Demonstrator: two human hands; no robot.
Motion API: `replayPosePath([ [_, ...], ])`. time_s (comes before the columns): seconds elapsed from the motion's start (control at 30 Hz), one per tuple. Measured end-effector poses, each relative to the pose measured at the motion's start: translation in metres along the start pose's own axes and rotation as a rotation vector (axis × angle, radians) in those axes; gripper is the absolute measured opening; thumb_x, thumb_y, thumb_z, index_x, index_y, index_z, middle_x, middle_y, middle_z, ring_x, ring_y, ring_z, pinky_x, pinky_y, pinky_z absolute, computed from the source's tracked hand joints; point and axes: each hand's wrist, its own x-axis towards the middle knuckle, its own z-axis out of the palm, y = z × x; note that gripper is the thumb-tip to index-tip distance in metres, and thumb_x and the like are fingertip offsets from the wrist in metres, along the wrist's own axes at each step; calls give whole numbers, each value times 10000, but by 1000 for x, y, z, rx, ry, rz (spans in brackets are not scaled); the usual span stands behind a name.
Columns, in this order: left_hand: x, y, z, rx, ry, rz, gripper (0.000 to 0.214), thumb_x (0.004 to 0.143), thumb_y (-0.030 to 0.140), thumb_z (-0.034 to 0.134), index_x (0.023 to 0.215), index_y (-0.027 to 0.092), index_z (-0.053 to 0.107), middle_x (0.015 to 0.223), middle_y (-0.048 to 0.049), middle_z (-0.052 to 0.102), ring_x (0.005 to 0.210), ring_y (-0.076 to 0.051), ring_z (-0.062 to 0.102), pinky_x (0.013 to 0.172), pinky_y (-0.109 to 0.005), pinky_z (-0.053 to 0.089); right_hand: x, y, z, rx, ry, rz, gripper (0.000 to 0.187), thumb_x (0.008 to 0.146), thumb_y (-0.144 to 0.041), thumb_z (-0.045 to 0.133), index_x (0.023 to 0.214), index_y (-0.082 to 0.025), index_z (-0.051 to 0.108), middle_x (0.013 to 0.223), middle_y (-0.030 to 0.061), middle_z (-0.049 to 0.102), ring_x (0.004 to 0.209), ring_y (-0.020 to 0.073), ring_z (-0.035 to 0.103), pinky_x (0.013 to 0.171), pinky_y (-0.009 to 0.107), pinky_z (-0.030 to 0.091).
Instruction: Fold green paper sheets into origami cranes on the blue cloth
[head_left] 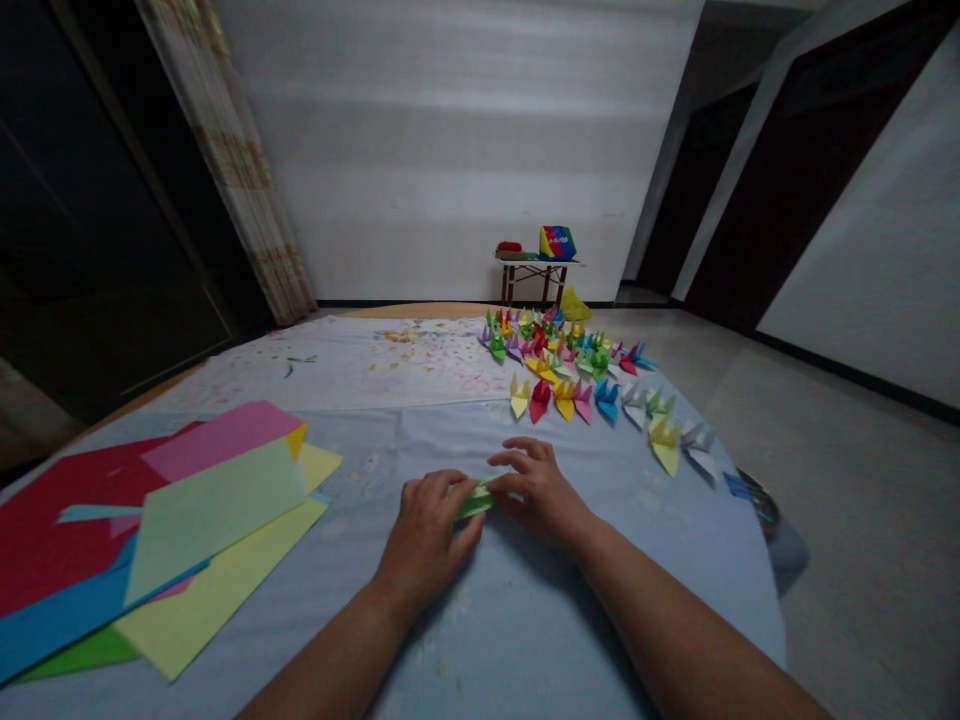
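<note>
A small folded piece of light green paper (pixel 475 500) is between my two hands, just above or on the cloth-covered table. My left hand (pixel 430 525) grips its left side, thumb below and fingers over the top. At its right end, my right hand (pixel 538 490) pinches the paper between thumb and index finger, with the other fingers raised and curved. Part of the paper is hidden behind the fingers. Beyond my right hand stands a row of folded paper cranes, among them a red crane (pixel 540 400) and a blue crane (pixel 607 399).
Coloured sheets lie overlapping at the left, with a pale green sheet (pixel 217 515) on top of a red sheet (pixel 75 500). Many more cranes crowd the table's far right. A stool (pixel 534 264) with a colourful package (pixel 557 242) stands by the wall. The table's rounded edge runs along the right.
</note>
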Motion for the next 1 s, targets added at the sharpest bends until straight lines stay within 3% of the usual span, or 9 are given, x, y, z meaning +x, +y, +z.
replayPosePath([
  [0.13, 1, 3, -3, 55, -103, 9, 128, 794, 206, 525, 871, 237, 623, 932, -41, 592, 915, -206, 518, 822, -377, 358, 1, -5, -4, 51, -196, 14, 100, 753, -260, 629, 837, -278, 681, 930, 15, 658, 988, 203, 445, 843, 364, 267],
  [0.27, 0, 3, 0, 35, -164, -24, 154, 821, 193, 481, 837, 225, 631, 850, -41, 593, 837, -193, 526, 768, -338, 384, 1, -6, -6, 65, -282, 51, 98, 753, -267, 637, 838, -276, 684, 868, 13, 667, 936, 191, 449, 808, 346, 262],
  [0.6, -2, -2, 5, -142, -130, -92, 116, 804, 238, 508, 805, 207, 620, 852, -43, 576, 854, -189, 520, 769, -309, 410, -2, 4, 3, 176, -270, 136, 113, 762, -328, 630, 836, -268, 690, 889, 22, 640, 902, 181, 463, 785, 321, 291],
  [1.0, -3, -5, 14, -237, -43, -220, 172, 808, 267, 482, 761, 190, 628, 824, -48, 533, 849, -200, 505, 783, -348, 425, 2, 1, 8, 179, -252, 390, 187, 738, -387, 623, 727, -211, 684, 777, 27, 619, 861, 188, 479, 787, 313, 298],
])
